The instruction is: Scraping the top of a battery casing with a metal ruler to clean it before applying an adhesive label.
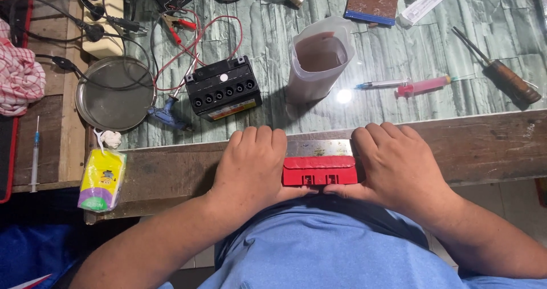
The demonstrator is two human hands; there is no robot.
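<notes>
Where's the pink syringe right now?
In the head view, the pink syringe lies on the green tabletop, right of the plastic jug, between a smaller clear syringe and the wooden-handled screwdriver.

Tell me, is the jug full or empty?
Partly full. The clear jug stands upright and open-topped, with brown liquid reaching near its top.

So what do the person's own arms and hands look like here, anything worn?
Both forearms are bare, with no sleeves in view. The left hand and right hand wear no gloves, and no rings, watch or bands show. A light blue garment covers the body below.
</notes>
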